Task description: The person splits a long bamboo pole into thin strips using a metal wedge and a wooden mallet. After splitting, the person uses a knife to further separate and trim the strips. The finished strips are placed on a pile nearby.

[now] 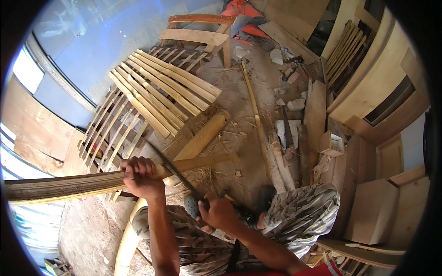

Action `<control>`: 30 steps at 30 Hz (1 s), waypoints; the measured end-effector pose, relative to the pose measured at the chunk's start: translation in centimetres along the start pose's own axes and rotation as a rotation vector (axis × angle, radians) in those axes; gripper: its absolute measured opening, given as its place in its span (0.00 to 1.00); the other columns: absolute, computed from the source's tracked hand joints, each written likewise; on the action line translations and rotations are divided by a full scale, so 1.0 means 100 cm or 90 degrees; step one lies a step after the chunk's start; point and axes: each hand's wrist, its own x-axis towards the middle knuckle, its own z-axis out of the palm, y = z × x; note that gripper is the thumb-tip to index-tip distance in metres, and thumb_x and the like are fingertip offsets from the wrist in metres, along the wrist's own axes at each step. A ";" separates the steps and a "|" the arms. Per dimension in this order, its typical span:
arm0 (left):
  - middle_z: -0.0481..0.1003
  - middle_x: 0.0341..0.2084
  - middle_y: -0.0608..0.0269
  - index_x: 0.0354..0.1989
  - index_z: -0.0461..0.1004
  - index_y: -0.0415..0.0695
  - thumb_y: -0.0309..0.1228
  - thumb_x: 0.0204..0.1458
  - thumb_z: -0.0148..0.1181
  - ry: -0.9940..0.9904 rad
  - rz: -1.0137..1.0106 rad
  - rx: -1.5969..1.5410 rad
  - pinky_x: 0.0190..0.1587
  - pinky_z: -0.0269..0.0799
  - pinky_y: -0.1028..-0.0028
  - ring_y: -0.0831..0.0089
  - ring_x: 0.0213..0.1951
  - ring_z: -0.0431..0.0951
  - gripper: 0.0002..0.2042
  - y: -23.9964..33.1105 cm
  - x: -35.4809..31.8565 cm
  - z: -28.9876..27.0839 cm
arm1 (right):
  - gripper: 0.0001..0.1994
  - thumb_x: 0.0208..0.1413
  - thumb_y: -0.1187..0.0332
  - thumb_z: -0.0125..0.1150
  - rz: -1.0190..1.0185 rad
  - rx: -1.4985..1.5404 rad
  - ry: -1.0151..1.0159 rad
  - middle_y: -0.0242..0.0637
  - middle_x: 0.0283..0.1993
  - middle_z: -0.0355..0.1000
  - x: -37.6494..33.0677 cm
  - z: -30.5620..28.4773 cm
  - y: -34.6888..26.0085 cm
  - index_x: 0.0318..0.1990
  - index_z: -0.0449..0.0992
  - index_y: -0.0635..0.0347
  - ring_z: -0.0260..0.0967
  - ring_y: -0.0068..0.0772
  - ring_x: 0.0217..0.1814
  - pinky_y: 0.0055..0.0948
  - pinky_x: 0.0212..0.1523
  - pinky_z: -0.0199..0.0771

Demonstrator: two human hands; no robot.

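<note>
My left hand (140, 176) grips a long split bamboo slat (64, 186) that runs from the far left across my knees toward the middle. My right hand (216, 212) is closed on the handle of a long dark knife (172, 169), whose blade slants up and left and meets the slat just right of my left hand. The slat's near end (207, 161) is pale and freshly cut. My knees in camouflage trousers (299, 211) sit below the hands.
A pile of cut bamboo slats (161, 89) lies ahead on slatted frames (108, 133). A thick bamboo pole (202, 135) and a thin long pole (253, 106) lie on the dirt floor. Wooden boards and furniture parts (377, 92) stand at the right; a wooden bench (202, 34) stands far back.
</note>
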 end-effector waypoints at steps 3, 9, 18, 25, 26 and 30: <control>0.52 0.16 0.73 0.25 0.56 0.50 0.37 0.54 0.52 -0.029 0.009 -0.019 0.18 0.47 0.78 0.82 0.16 0.48 0.12 0.001 0.000 0.001 | 0.16 0.54 0.57 0.59 0.081 -0.005 -0.037 0.53 0.20 0.71 0.002 0.006 0.022 0.32 0.76 0.66 0.73 0.59 0.26 0.49 0.27 0.72; 0.51 0.16 0.73 0.24 0.56 0.50 0.37 0.53 0.52 0.007 0.001 -0.004 0.19 0.47 0.78 0.81 0.17 0.48 0.12 0.001 -0.003 0.007 | 0.18 0.53 0.56 0.58 0.096 -0.072 -0.064 0.53 0.21 0.72 0.002 -0.002 0.042 0.33 0.77 0.67 0.74 0.57 0.27 0.49 0.29 0.74; 0.50 0.15 0.73 0.23 0.55 0.49 0.39 0.53 0.53 -0.067 0.013 -0.005 0.18 0.45 0.79 0.81 0.15 0.47 0.14 0.003 0.005 0.007 | 0.18 0.52 0.56 0.58 0.130 -0.118 -0.144 0.55 0.21 0.72 0.007 0.013 0.118 0.23 0.77 0.64 0.74 0.57 0.26 0.48 0.27 0.74; 0.51 0.14 0.72 0.24 0.54 0.49 0.38 0.55 0.51 -0.108 0.005 -0.010 0.18 0.48 0.78 0.81 0.15 0.49 0.14 0.002 0.004 -0.004 | 0.16 0.54 0.58 0.59 0.033 0.014 -0.024 0.53 0.20 0.72 0.011 0.001 0.016 0.33 0.77 0.65 0.73 0.57 0.26 0.50 0.27 0.72; 0.51 0.14 0.72 0.24 0.54 0.49 0.38 0.55 0.51 -0.117 0.005 -0.009 0.18 0.48 0.78 0.81 0.15 0.49 0.14 0.002 0.003 -0.003 | 0.16 0.53 0.57 0.59 0.094 0.030 -0.049 0.53 0.21 0.72 0.009 0.010 0.043 0.34 0.77 0.65 0.74 0.57 0.26 0.50 0.29 0.73; 0.50 0.14 0.72 0.24 0.55 0.49 0.38 0.54 0.51 -0.080 0.032 0.005 0.18 0.48 0.79 0.81 0.15 0.48 0.14 0.006 0.011 -0.012 | 0.16 0.53 0.57 0.58 0.136 -0.036 -0.087 0.52 0.24 0.74 0.011 0.015 0.065 0.37 0.77 0.64 0.74 0.58 0.29 0.49 0.31 0.75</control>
